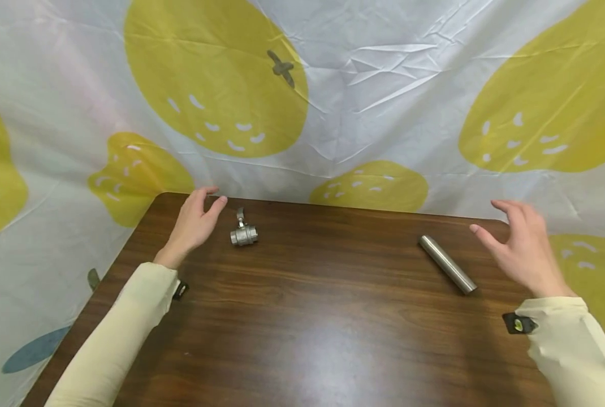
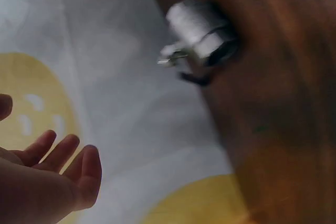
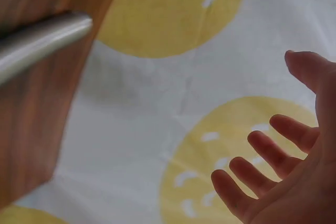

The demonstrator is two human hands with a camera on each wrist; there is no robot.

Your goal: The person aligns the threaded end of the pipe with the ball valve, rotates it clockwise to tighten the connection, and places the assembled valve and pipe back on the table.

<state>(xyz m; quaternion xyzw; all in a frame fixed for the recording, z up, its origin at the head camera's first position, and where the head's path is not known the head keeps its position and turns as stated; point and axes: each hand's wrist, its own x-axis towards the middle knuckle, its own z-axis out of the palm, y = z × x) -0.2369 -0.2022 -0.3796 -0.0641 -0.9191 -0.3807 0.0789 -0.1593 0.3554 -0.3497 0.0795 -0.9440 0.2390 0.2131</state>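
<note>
- Left hand (image 1: 195, 221): fingers relaxed and spread, holding nothing, just beside the valve (image 1: 243, 233) at the table's (image 1: 302, 339) far left.
- Right hand (image 1: 523, 246): fingers spread, holding nothing, near the metal tube (image 1: 447, 264), which lay slantwise at the far right.
- Backdrop: fruit-print cloth (image 1: 363, 85).

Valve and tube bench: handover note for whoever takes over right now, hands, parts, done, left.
Left hand: open, holds nothing, just left of the metal valve, not touching it.
Right hand: open, holds nothing, to the right of the steel tube, apart from it.
Valve sits near the far left of the wooden table, handle up. Tube lies at a slant near the far right.
Done: nothing joined or lifted.
Left: probably pick up both parts; they lie well apart.
</note>
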